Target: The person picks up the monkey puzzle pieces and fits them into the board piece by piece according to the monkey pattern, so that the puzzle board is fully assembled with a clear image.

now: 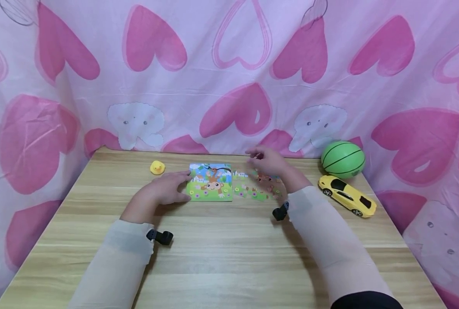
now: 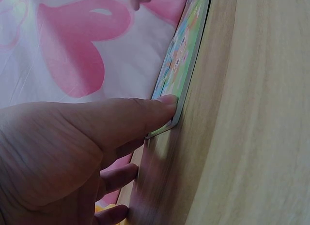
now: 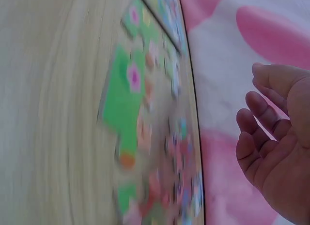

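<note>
A square jigsaw board point(image 1: 210, 195) with a cartoon monkey lies flat near the table's back edge. At its left side is my left hand point(image 1: 167, 188), the thumb point(image 2: 162, 105) resting on the near corner and the index finger by the far corner. Loose puzzle pieces point(image 1: 259, 196) with green grass, flowers and monkey parts lie spread to the right of the board; several look blurred in the right wrist view. Above those pieces hovers my right hand point(image 1: 271, 162), fingers loosely bent and nothing in them. The right forearm hides some of the pieces.
Toward the back left sits a small yellow rubber duck point(image 1: 157, 168). A green ball point(image 1: 343, 159) and a yellow toy car point(image 1: 347, 196) stand at the right. Behind the wooden table point(image 1: 221, 257) hangs a pink heart-patterned cloth point(image 1: 190, 86).
</note>
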Demonstrator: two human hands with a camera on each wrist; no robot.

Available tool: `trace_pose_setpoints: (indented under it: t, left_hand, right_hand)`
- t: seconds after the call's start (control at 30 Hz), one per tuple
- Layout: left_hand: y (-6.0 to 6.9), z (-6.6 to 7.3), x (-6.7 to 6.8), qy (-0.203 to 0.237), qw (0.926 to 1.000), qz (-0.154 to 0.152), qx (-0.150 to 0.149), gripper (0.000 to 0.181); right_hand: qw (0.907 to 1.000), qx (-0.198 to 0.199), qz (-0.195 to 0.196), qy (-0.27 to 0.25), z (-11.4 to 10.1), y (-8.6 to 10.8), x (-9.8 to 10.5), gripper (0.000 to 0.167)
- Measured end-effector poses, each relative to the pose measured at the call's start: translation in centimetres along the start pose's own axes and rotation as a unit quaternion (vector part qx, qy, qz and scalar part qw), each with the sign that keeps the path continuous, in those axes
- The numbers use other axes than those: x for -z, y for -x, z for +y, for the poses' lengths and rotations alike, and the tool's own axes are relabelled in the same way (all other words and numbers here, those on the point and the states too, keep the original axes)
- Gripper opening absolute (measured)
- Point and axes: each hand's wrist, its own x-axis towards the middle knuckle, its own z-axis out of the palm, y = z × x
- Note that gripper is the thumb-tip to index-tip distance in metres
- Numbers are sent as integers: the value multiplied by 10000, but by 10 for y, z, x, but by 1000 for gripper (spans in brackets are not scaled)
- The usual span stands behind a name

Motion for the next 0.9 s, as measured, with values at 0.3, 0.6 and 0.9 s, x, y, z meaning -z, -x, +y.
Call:
trace_pose_setpoints:
  t: [0.3,0.6,0.9]
  left_hand:
    - [-2,-1,-1,11,10000,-5,57,75]
    - [-1,-1,-2,33,10000,20,50,75]
    - [0,0,-2,66,9999,2,95,75]
  right_hand:
    - [9987,-470,180,-70,46,9,26,43]
    - [9945,-1044,48,-98,73,12,35,47]
    - [9931,-1161,-100,102,85,11,35,52]
